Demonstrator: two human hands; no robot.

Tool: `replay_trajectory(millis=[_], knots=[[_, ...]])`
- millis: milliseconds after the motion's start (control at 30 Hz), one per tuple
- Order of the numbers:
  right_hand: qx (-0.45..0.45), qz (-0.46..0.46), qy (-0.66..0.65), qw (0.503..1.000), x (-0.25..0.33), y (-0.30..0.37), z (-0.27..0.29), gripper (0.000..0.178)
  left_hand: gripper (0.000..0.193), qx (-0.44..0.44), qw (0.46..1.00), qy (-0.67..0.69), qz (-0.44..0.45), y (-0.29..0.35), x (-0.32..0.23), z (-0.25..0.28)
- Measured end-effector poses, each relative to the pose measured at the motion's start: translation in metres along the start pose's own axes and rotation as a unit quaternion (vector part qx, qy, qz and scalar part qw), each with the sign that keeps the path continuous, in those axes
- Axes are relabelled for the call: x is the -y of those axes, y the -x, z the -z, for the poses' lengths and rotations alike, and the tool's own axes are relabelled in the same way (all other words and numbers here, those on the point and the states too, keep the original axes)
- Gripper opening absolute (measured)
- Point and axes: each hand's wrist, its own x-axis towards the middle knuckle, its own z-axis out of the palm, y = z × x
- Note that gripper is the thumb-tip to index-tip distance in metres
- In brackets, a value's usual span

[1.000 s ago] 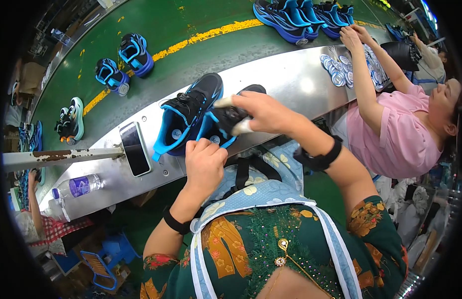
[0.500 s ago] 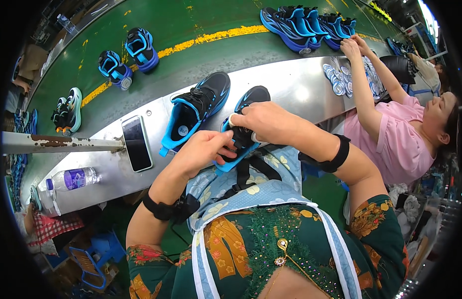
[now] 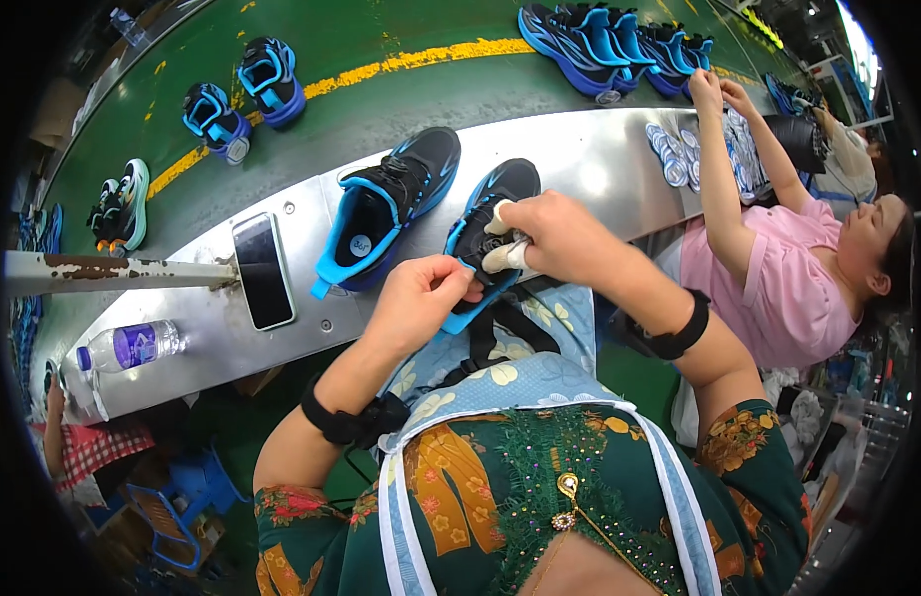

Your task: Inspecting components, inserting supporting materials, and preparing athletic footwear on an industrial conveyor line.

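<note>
A black and blue sneaker point(image 3: 517, 180) rests at the near edge of the metal ledge point(image 3: 586, 149), toe pointing away. My left hand point(image 3: 421, 296) is closed at the sneaker's blue collar, thumb and fingers pinched together. White covers wrap some fingertips of my right hand point(image 3: 562, 236), which grips the laced front near the tongue; the exact spot it pinches is partly hidden. To the left stands the matching sneaker point(image 3: 409, 184), untouched, with a round white sticker on its insole.
A phone point(image 3: 263, 270) and a water bottle point(image 3: 133, 346) lie left, beside a rusty white post point(image 3: 123, 270). More sneakers point(image 3: 272, 81) stand on the green belt point(image 3: 381, 104). At right a co-worker point(image 3: 768, 268) in pink reaches over round stickers point(image 3: 669, 154).
My right hand has shifted from over the shoe opening, uncovering the laces and its white-tipped fingers. My left fingers have drawn together at the collar. The view has shifted slightly.
</note>
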Motion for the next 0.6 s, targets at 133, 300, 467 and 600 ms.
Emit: replay_trajectory(millis=[133,300,467,600], knots=[[0.085,0.002,-0.064,0.994,-0.008,-0.025,0.023,0.036,0.013,-0.178,0.939,-0.223,-0.190,0.012,-0.020,0.046],[0.036,-0.009,-0.169,0.985,0.009,-0.091,0.008,0.060,0.030,-0.263,0.908,-0.318,-0.076,-0.017,0.011,0.114],[0.125,0.146,-0.027,0.981,0.016,-0.113,-0.030,0.058,0.028,-0.248,0.923,-0.292,-0.031,-0.033,0.035,0.100],[0.171,0.136,0.087,0.972,0.025,-0.107,-0.020,0.053,0.029,-0.223,0.956,-0.191,-0.028,-0.023,0.030,0.093]])
